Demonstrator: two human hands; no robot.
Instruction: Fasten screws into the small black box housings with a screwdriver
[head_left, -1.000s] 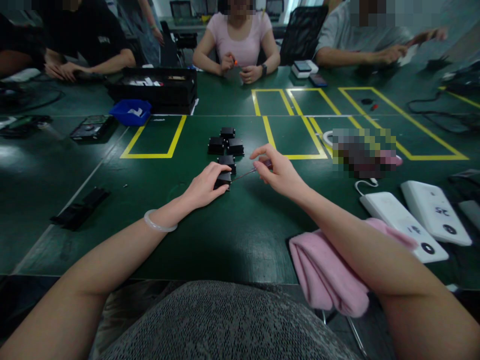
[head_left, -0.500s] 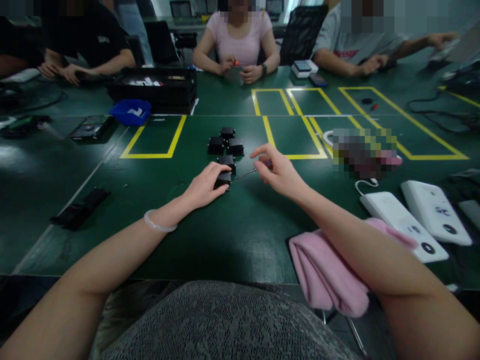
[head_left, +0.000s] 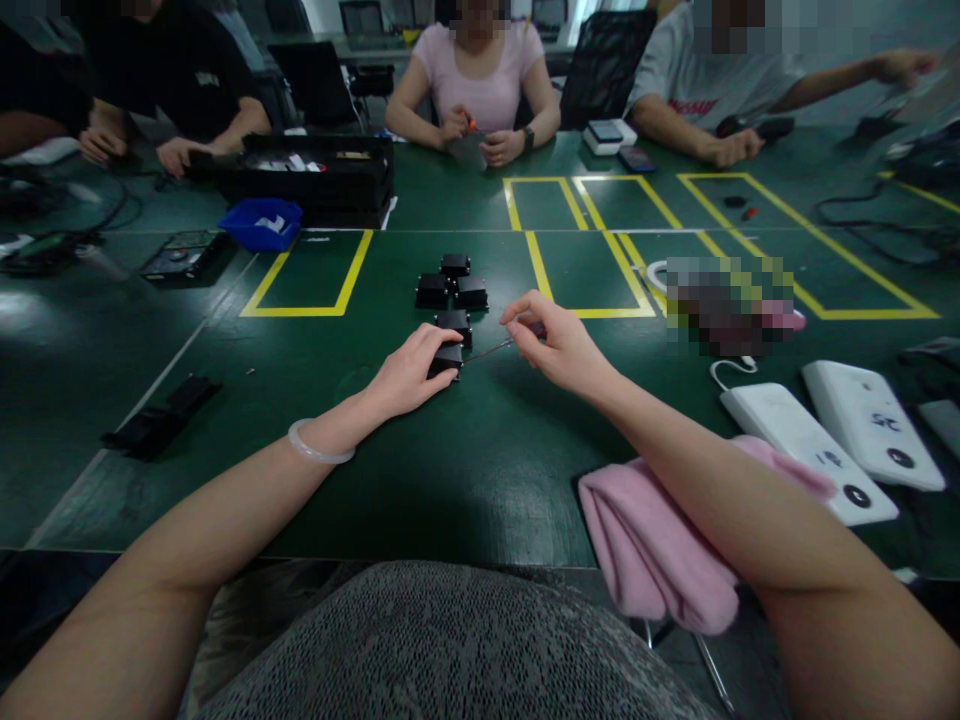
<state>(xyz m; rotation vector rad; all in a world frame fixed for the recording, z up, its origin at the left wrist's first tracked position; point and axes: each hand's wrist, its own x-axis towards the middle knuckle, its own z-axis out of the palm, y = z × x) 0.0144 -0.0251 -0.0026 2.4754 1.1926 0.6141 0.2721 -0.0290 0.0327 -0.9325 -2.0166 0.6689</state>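
My left hand (head_left: 411, 372) grips a small black box (head_left: 448, 361) on the green table, thumb on its near side and fingers over its far side. A thin screwdriver (head_left: 491, 350) is held in my right hand (head_left: 551, 340), its handle mostly hidden by the fingers. The shaft points left and its tip meets the right side of the held box. Directly behind stands another black box (head_left: 454, 325). Farther back are three more alike: a left one (head_left: 433, 290), a right one (head_left: 471, 291) and a rear one (head_left: 454, 264).
Black parts (head_left: 161, 418) and a tiny screw (head_left: 250, 371) lie to the left. A blue tray (head_left: 262, 224) stands before a black bin (head_left: 330, 190). On the right are a pink cloth (head_left: 652, 540) and white power banks (head_left: 810, 450). Several people sit across the table.
My right hand shifts only very slightly; the screwdriver tip stays at the box, and my left hand keeps its grip. Across the table, people's hands at left and right have moved.
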